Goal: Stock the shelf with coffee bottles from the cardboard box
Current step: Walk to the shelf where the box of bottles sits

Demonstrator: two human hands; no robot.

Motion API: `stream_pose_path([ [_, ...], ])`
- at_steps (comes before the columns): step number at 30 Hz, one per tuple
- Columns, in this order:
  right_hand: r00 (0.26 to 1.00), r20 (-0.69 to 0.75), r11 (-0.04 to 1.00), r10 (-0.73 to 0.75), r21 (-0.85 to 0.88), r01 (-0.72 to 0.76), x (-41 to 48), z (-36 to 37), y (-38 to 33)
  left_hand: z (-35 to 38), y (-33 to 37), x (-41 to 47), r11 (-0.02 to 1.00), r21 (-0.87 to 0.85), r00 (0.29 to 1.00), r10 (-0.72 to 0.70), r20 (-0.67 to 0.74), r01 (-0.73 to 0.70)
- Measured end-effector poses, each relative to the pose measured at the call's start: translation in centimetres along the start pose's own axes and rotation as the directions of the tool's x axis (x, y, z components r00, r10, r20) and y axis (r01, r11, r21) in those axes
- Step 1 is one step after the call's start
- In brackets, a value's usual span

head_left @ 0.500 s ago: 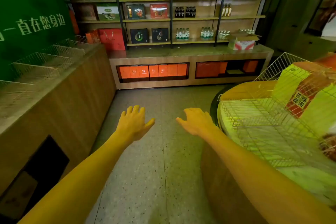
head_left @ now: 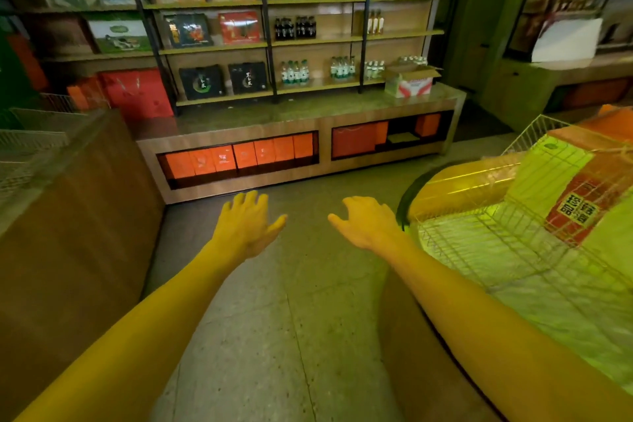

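An open cardboard box (head_left: 411, 81) with red and white print stands on the counter top at the right end of the wooden shelf unit (head_left: 318, 41). Bottle tops show just above the box's flaps. Small light bottles (head_left: 374, 69) stand on the lowest shelf beside it, and dark bottles (head_left: 295, 27) sit one shelf higher. My left hand (head_left: 247, 223) and my right hand (head_left: 363, 222) are stretched out over the floor, fingers relaxed, holding nothing, well short of the counter.
A wooden counter (head_left: 68, 216) with wire baskets runs along my left. A round display with a wire basket (head_left: 513, 233) and packaged goods stands on my right. Orange boxes (head_left: 239, 156) fill the counter's lower niches. A speckled floor aisle (head_left: 274, 319) leads to the shelves.
The shelf unit and the box look larger and nearer than before. Both hands remain out in front, empty, in much the same pose.
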State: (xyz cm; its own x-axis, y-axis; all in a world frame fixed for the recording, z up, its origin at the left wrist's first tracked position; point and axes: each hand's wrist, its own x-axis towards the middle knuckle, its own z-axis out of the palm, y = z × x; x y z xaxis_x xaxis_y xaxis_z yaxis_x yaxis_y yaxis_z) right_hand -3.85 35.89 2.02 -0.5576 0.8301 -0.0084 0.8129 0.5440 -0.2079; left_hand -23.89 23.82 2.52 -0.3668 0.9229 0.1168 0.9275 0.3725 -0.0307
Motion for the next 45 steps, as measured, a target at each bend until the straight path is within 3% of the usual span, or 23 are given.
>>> stream_pose_path([
  [11,0.994,0.024,0.995,0.103,0.007,-0.103,22.6,1.4,4.6,5.3,-0.2,24.4,0.994,-0.014,0.994,0.111,0.01,-0.111],
  [22,0.988,0.016,0.988,0.156,0.0,-0.156,46.7,-1.9,12.2,7.7,2.6,52.7,0.977,-0.085,0.981,0.195,-0.002,-0.194],
  [32,0.951,0.01,0.95,0.31,0.016,-0.311,69.2,-1.6,21.3,13.1,7.7,79.1,0.93,-0.077,0.933,0.36,-0.017,-0.361],
  [45,0.857,-0.074,0.86,0.51,0.076,-0.505,96.2,-7.8,36.3,14.9,18.6,114.3,0.832,-0.109,0.837,0.547,0.001,-0.544],
])
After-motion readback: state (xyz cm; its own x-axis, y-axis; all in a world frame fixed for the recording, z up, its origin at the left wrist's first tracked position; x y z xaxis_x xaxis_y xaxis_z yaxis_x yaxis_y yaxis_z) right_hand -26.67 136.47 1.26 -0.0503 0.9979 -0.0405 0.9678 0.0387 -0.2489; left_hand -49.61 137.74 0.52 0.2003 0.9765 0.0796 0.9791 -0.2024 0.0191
